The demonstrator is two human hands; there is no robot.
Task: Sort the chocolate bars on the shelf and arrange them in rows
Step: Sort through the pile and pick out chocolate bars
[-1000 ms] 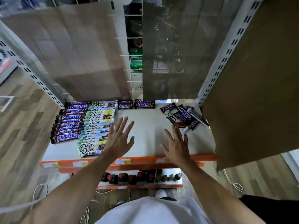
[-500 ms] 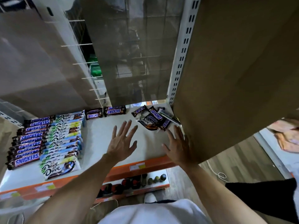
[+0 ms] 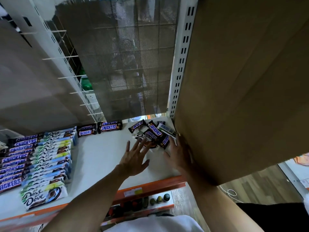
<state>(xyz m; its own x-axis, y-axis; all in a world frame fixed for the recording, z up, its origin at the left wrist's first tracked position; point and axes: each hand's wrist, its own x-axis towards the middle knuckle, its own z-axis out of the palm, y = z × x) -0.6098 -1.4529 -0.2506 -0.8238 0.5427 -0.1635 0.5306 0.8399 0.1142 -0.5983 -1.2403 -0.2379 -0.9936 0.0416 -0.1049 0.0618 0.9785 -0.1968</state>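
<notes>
**Both hands open at the loose pile**

The left hand [image 3: 133, 158] stretches forward palm down, its fingers [image 3: 142, 145] straight and fanned apart. The fingertips overlap the near edge of the loose pile [image 3: 153, 133] of chocolate bars; whether they press on it cannot be told. The right hand [image 3: 178, 154] lies just right of the pile, fingers straight and close together, holding nothing. Its outer side is hidden behind a cardboard panel [image 3: 242, 81].

The pile sits at the back right corner of the white shelf [image 3: 103, 151], with Snickers bars lying crosswise over a white Dove bar. The cardboard panel and a slotted post [image 3: 182, 56] stand right against the pile's right side. Left of the pile, two Snickers bars [image 3: 100, 128] lie along the back edge. Far left of the pile run the Dove row [image 3: 51, 158] and, beyond it, the Snickers row [image 3: 15, 163]. Bare shelf lies between the pile and those rows, and between the pile and the orange front edge [image 3: 150, 186].
</notes>
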